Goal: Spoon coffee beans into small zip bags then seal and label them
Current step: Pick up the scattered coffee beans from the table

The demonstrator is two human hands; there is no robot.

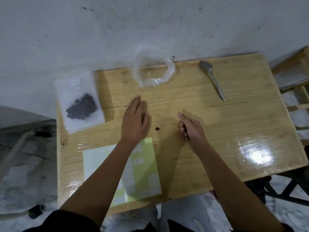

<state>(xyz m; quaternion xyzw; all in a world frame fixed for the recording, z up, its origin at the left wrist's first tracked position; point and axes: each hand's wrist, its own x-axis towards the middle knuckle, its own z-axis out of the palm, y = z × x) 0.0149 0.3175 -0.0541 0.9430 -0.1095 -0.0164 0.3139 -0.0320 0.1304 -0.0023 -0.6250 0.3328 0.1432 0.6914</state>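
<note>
A small zip bag (80,101) holding dark coffee beans and bearing a white label lies at the table's far left, overhanging the edge. An open clear plastic bag (153,69) stands at the back middle. A metal spoon (212,77) lies bowl-down at the back right. A pale green label sheet (143,166) lies near the front edge, partly under my left forearm. My left hand (135,123) hovers flat over the table with straight fingers, just right of the bean bag. My right hand (190,128) is beside it with fingers curled; nothing shows in it.
The wooden table (217,131) stands against a grey wall. One stray bean (157,129) lies between my hands. A wooden shelf (294,77) with papers stands to the right, and a crumpled sack (25,161) lies on the floor to the left.
</note>
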